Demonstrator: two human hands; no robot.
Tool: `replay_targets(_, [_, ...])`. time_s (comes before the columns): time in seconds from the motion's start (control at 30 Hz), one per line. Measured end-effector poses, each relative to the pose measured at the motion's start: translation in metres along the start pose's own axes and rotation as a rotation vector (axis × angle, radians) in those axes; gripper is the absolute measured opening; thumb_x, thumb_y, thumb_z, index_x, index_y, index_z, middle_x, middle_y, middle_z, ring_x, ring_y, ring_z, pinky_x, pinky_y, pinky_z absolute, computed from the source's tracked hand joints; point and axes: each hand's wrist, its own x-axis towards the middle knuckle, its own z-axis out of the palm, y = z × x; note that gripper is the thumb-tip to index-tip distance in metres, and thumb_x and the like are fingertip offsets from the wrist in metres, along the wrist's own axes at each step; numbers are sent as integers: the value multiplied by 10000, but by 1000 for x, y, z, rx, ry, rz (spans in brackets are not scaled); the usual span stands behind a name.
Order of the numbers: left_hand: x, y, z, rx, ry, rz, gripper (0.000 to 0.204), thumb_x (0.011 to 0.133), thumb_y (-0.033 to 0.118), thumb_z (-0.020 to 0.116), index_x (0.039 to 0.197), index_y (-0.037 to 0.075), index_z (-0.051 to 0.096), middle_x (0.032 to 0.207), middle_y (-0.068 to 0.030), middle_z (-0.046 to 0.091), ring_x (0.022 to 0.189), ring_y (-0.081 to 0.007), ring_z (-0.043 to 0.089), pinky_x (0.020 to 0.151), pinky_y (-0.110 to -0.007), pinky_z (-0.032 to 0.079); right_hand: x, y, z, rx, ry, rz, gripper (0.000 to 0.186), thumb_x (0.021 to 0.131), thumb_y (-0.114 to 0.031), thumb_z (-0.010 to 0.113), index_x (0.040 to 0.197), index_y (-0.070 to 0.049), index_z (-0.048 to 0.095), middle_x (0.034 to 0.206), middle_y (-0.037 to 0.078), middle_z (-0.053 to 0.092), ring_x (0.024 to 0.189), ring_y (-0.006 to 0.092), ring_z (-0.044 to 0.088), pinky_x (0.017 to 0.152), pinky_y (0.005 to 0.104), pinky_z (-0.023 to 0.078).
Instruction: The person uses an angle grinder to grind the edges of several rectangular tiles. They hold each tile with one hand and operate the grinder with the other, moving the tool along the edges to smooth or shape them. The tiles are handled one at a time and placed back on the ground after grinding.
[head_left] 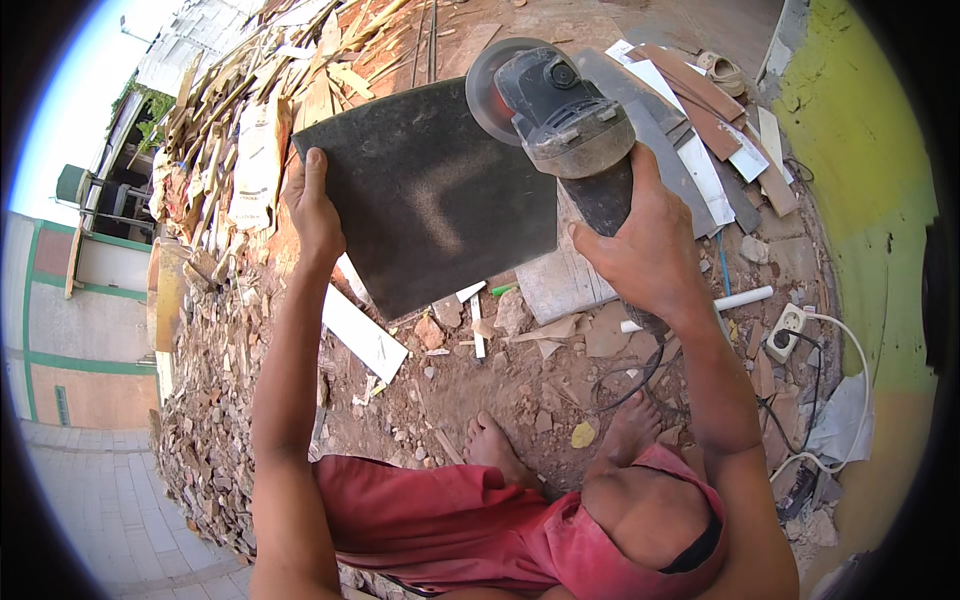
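view from the head, looking down. the left hand is closed on the left edge of a dark square tile, thumb on the upper face and the other fingers hidden beneath it; the tile is held in the air, tilted, well above the ground. the right hand is wrapped tight around the dark body of an angle grinder, whose round disc stands at the tile's upper right corner; whether disc and tile touch cannot be told. below the tile, on the reddish dirt ground, lie white tile strips, broken offcuts and a pale slab. a heap of tile rubble runs along the left; flat tile pieces in grey, white and brown are stacked at upper right beside a yellow-green wall. a white socket block with white cable rests on the ground at right, near black cable. the person's bare feet and red shorts show at bottom. no containers are in view.
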Motion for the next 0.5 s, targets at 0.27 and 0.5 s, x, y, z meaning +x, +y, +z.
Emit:
replay_targets(0.27, [-7,-23,-9,88,201,-106,392,1036,339,442,940,8,630,817,-105,670,660,-168,635,674,-335,531,13,-9,19,-34,-83,-22,692,714,-144,732,1297,8,392,1053,270,641,998,432,642,889,474,490])
replay_targets(0.5, [-12,-13,-5,73,185,-75,366,1035,329,460,955,12,625,879,-65,657,777,-114,589,751,-283,471,25,-22,35,-51,-147,-29,738,715,-172,732,1329,37,379,1101,285,631,1041,418,631,932,450,474])
